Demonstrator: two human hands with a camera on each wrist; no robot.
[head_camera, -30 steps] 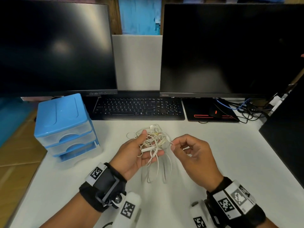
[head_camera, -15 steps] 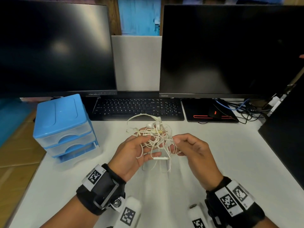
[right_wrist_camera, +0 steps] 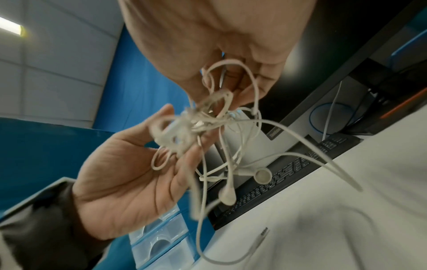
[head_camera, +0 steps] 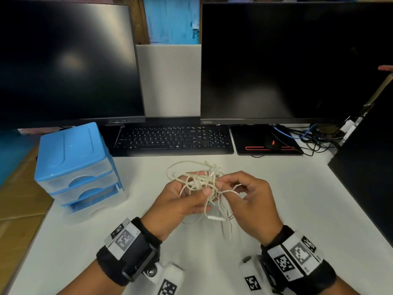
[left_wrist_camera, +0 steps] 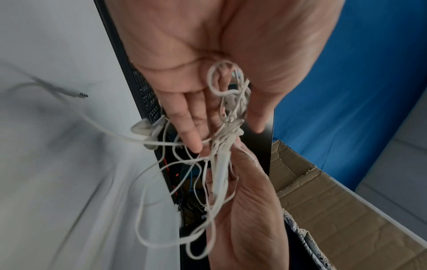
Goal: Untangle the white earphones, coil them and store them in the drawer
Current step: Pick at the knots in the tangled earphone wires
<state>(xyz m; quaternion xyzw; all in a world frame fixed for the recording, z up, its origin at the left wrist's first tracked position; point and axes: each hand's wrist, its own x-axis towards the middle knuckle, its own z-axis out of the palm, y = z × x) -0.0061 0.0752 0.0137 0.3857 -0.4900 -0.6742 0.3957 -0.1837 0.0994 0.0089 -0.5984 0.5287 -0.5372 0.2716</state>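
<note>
Tangled white wired earphones hang as a knotted clump of thin cord between both hands, held above the white desk. The left hand lies palm-up beneath the clump, its thumb pressing the cords against the fingers; in the left wrist view the fingers reach out fairly straight with loops draped over them. The right hand, just to the right of the knot and nearly touching the left, pinches a strand between thumb and curled fingertips. Loose loops droop below both hands, along with a slim white inline remote hanging under the left thumb. Two round white earbuds dangle on the far side of the left fingers, and the metal jack plug trails off near the desk surface. Left of the left hand, well apart, stands a small blue plastic drawer unit with three translucent drawers, all pushed in. Beyond the hands lies a black keyboard, with two dark monitors behind it, and a black mouse on a black pad beyond the right hand.
</note>
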